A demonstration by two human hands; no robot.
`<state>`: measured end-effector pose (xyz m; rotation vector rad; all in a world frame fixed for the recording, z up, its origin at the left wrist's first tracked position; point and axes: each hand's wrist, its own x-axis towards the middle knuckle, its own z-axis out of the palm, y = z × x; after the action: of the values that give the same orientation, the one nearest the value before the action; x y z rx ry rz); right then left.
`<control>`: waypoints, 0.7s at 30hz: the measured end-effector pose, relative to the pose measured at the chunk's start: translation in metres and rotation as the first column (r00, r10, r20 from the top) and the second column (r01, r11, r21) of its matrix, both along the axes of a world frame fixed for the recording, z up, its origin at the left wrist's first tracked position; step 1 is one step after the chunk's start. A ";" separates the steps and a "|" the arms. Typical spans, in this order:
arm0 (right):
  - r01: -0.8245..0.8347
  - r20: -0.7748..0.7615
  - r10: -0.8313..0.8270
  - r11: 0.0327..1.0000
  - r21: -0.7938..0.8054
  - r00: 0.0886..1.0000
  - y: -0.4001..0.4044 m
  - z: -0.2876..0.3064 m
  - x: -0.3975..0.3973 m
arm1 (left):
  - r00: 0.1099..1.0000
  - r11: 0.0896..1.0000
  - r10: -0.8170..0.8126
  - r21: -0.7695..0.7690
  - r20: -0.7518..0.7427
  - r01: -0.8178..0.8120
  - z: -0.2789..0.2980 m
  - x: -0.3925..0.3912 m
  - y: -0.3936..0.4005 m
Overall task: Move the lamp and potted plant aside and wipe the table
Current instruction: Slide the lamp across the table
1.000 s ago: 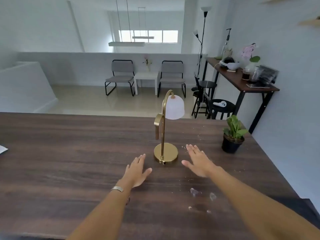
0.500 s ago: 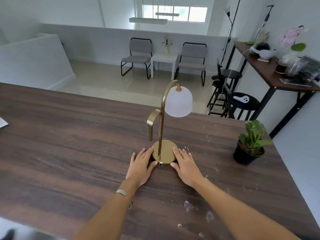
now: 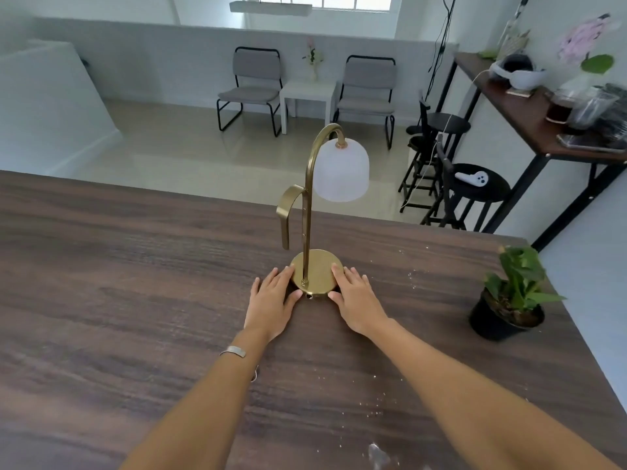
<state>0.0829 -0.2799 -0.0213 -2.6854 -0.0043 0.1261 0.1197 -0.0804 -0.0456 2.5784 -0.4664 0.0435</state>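
Both hands lie flat and open on the dark wood surface (image 3: 135, 300), left hand (image 3: 271, 305) and right hand (image 3: 356, 300) touching the brass lamp (image 3: 314, 266) base's sides; the potted plant (image 3: 509, 300) stands far right.

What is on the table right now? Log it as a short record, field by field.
surface: dark wood table, crumbs scattered on its right part
lamp: brass lamp upright, white shade, round base on the table
left hand: flat, fingertips at the base's left edge
right hand: flat, fingertips at the base's right edge
potted plant: black pot, right of the lamp, untouched
wiping: not begun, no cloth in view
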 end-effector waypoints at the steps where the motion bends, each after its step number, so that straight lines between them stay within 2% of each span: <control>1: 0.009 -0.003 -0.009 1.000 0.001 1.000 -0.001 0.000 0.009 | 1.000 1.000 -0.002 -0.003 -0.002 0.002 0.000 0.010 -0.002; 13: 0.075 -0.034 -0.074 0.996 0.043 0.997 -0.009 0.002 0.103 | 0.999 0.999 -0.036 0.004 0.012 0.036 -0.005 0.114 -0.018; 21: 0.084 -0.052 -0.082 0.996 0.032 0.995 -0.008 0.002 0.138 | 1.000 1.000 -0.027 0.009 0.009 0.027 -0.007 0.148 -0.019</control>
<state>0.2206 -0.2884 -0.0193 -2.6427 0.1202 0.1664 0.2679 -0.0997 -0.0522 2.5815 -0.5058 0.0437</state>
